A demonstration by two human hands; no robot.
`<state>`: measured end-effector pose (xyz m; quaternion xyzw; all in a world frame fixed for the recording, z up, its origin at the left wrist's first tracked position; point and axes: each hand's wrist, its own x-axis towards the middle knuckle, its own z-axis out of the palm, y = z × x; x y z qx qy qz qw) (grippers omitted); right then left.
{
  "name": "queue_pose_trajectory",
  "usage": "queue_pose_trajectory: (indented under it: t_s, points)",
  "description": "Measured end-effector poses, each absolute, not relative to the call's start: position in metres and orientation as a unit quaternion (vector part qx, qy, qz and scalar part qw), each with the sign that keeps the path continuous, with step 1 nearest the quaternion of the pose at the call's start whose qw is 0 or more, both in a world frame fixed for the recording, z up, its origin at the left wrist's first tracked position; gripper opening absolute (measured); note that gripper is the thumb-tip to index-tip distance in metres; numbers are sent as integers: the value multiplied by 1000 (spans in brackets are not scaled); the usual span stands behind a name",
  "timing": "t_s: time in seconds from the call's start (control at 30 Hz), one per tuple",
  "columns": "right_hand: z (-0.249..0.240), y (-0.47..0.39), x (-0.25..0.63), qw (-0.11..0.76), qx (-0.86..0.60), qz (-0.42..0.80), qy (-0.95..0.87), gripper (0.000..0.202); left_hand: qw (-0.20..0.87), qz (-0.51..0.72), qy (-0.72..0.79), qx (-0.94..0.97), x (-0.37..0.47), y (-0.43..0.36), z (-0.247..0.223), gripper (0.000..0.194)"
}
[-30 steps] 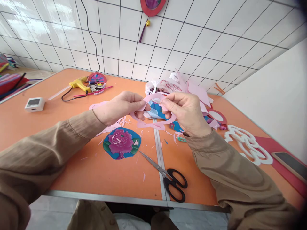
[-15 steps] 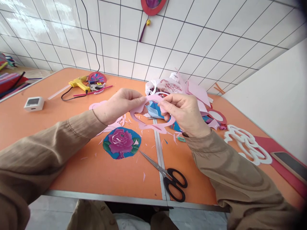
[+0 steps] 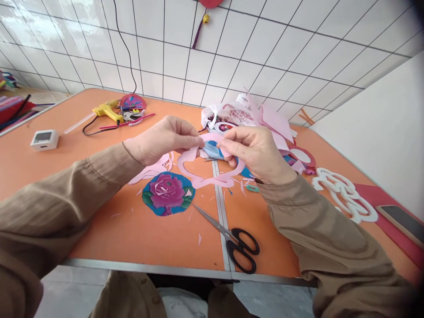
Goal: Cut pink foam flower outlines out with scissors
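A pink scalloped ring cut-out hangs between my hands above the table. My left hand pinches its upper left edge between thumb and fingers. On the upper right edge, my right hand has a similar pinch. Below the ring lies a blue cut-out with a painted magenta rose, small pink scraps resting on it. Beside that, scissors with black handles lie with their blades closed, tips toward the rose. Pink cut pieces lie under and beside my left wrist.
A yellow glue gun and a small white box are at the left. At the back are a plastic bag and pink sheets. White scalloped cut-outs and a phone-like dark object sit at the right.
The lower part of the pink ring has swung slightly down and nearer, while both hands keep their pinch on its top edge. The view has shifted slightly.
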<state>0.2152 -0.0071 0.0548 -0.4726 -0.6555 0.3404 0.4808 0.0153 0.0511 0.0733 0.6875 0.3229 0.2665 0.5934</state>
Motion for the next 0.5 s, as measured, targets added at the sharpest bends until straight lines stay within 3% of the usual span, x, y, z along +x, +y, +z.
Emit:
queue_pose_trajectory:
  t_s: [0.33, 0.5]
  points:
    - [55, -7, 217, 450, -477, 369, -659, 21, 514, 221, 327, 762, 6, 64, 68, 18]
    - [52, -4, 220, 438, -479, 374, -662, 21, 608, 181, 321, 703, 5, 71, 58, 16]
